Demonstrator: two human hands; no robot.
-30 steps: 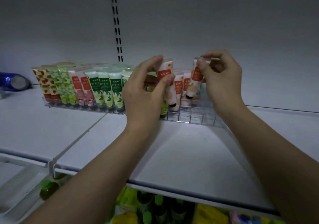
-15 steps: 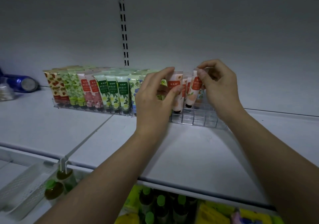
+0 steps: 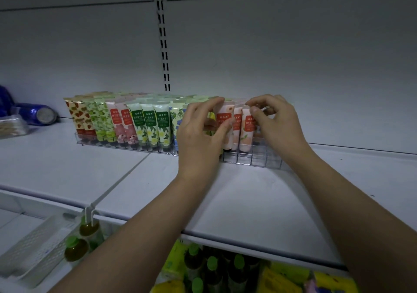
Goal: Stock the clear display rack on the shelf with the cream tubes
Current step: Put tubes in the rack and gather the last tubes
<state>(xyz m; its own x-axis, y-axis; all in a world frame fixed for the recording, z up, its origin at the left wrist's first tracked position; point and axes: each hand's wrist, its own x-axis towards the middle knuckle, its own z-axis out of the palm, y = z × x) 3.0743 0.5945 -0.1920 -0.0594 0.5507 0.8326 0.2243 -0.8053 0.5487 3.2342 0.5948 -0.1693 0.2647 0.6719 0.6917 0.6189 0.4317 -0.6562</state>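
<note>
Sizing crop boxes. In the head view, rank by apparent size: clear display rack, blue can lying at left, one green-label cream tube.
1. clear display rack, spans most of the tube row.
2. blue can and green-label cream tube look about alike; the can is partly hidden at the frame edge, so no ranking between them.

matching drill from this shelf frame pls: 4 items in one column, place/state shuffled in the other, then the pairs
Items:
1. left hand
2. right hand
3. strawberry-print tubes
4. blue can

Places/states:
A. lying on its side on the shelf, left of the rack
B. pinching the rightmost peach tube at its top
C. far left end of the clear rack
D. gripping a peach tube with a red label

Pairs: 1-D, 2-B, 3-C, 4-A
</note>
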